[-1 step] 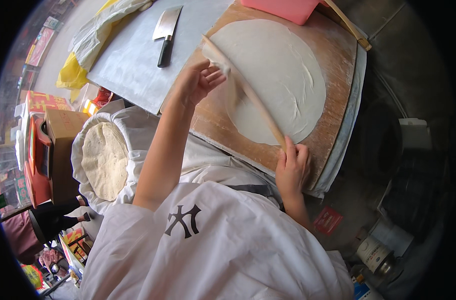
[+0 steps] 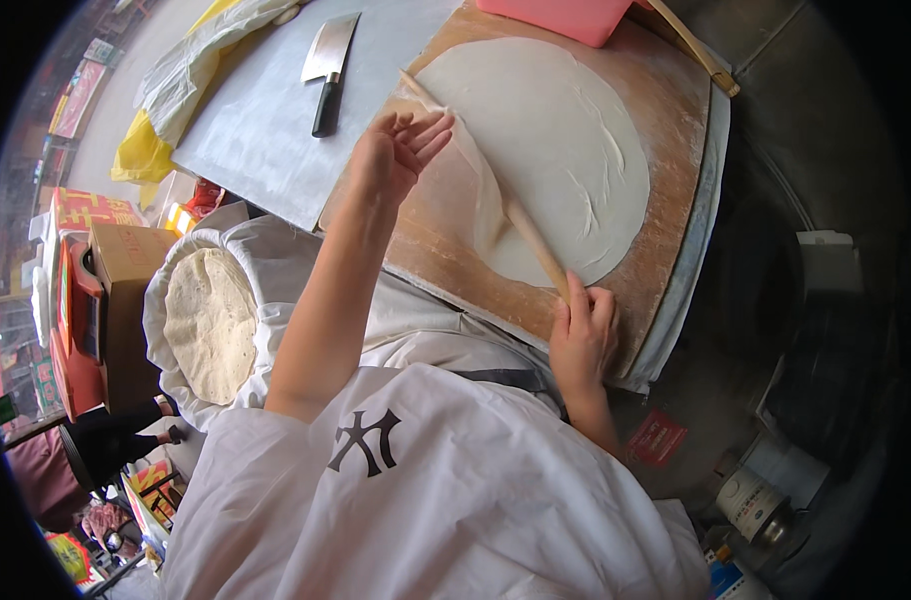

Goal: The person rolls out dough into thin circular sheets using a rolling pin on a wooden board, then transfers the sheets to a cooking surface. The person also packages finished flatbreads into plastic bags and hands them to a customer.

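A large, thin round sheet of dough (image 2: 545,130) lies on a floured wooden board (image 2: 665,200), with a few wrinkles on its right side. A long wooden rolling pin (image 2: 535,242) slants across its left part. The dough's left edge is folded over the pin's middle, hiding that stretch. My right hand (image 2: 583,325) is closed around the pin's near end. At the dough's lifted left edge, close to the pin's far end, my left hand (image 2: 400,150) is held palm up with its fingers stretched out. Its fingertips are by the dough edge; whether they touch it, I cannot tell.
A cleaver (image 2: 328,75) with a black handle rests on the metal table (image 2: 245,130) to the left. Beside me, a cloth-lined container holds a dough mass (image 2: 210,320). A pink basin (image 2: 565,18) and a wooden stick (image 2: 695,48) are at the board's far side.
The dough's left edge has come up and over the pin, covering its middle. My left hand has risen slightly with fingers straighter; my right hand keeps its grip.
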A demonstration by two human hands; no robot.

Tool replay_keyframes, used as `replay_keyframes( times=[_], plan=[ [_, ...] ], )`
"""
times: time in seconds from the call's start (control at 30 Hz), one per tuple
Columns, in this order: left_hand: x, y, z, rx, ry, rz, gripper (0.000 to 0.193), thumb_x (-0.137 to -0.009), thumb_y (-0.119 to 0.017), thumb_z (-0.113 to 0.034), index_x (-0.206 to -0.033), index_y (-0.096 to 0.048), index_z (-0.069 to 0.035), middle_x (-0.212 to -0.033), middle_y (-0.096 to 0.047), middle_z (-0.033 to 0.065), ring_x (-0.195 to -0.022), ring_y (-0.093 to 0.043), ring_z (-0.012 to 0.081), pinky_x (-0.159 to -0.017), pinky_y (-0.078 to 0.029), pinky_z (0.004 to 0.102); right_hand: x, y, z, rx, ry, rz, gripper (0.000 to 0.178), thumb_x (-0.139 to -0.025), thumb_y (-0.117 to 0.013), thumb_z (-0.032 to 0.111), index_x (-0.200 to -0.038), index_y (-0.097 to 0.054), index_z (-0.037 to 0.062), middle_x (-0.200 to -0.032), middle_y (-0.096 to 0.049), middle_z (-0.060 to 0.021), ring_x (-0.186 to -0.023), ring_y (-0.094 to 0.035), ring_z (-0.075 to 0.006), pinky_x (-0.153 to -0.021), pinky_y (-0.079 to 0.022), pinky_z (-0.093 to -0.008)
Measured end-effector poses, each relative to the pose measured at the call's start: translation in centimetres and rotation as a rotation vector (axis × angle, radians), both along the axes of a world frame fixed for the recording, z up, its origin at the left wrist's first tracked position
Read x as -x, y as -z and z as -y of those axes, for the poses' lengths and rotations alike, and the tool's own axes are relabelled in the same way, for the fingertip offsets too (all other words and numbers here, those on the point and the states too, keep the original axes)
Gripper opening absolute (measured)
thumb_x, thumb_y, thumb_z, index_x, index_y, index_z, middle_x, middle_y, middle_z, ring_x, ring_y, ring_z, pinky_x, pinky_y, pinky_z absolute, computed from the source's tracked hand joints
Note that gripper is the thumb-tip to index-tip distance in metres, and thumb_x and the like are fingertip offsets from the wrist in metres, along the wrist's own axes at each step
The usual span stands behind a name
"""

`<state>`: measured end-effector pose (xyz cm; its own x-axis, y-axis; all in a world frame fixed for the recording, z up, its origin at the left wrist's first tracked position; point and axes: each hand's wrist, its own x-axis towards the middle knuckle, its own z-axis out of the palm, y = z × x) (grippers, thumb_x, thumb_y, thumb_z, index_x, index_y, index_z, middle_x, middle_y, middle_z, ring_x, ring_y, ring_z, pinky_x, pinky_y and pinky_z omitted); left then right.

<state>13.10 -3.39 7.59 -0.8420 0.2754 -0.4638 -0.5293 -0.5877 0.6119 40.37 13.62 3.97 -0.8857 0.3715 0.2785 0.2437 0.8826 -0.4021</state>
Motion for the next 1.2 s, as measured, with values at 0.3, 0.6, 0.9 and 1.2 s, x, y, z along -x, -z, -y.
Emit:
replay_keyframes(
  times=[0.3,0.6,0.9,1.2],
  plan=[
    [-1.0,2.2,5.1,1.287,0.979,-1.892,0.068,-0.096,-0.046,-0.054,-0.143,-0.044,-0.005,-0.149,-0.045,0.0168,-0.139,-0.04,0.0328,-0.119,-0.026,0.0454,-1.5,-1.4,2.2,0.24,-0.123,-0.026,0.04,-0.085,-0.07,0.009,-0.125,-0.065,0.0108,-0.099,-0.052,-0.0074,-0.086,-0.052,-0.0253,-0.077,-0.046,-0.0392],
    [-0.4,2.8,-16.5,1.081,0.411,-1.661,0.035,-0.091,-0.061,-0.023,-0.12,-0.063,-0.004,-0.12,-0.062,0.0162,-0.114,-0.056,0.0358,-0.098,-0.046,0.0433,0.8,-0.5,-5.3,-0.127,0.179,-0.048,0.033,-0.087,-0.067,0.016,-0.119,-0.065,0.0105,-0.106,-0.054,-0.0079,-0.098,-0.053,-0.0295,-0.086,-0.043,-0.0445],
    [-3.4,1.9,-13.6,0.372,0.546,-0.807,0.023,-0.097,-0.062,-0.017,-0.106,-0.07,0.003,-0.092,-0.073,0.0112,-0.082,-0.068,0.0147,-0.075,-0.055,0.0291,5.4,0.6,-14.5,-0.212,0.274,-0.079,0.025,-0.092,-0.063,0.02,-0.116,-0.063,0.0114,-0.105,-0.057,-0.0078,-0.102,-0.055,-0.0283,-0.09,-0.04,-0.0442],
    [-0.3,2.7,7.6,1.499,0.594,-1.636,0.047,-0.096,-0.058,-0.032,-0.137,-0.055,-0.008,-0.145,-0.051,0.0112,-0.137,-0.042,0.033,-0.113,-0.031,0.0463,1.4,-0.9,-14.7,-0.081,-0.105,-0.013,0.032,-0.086,-0.07,0.017,-0.118,-0.068,0.0148,-0.111,-0.057,-0.0066,-0.105,-0.054,-0.0264,-0.098,-0.038,-0.0414]
  ],
)
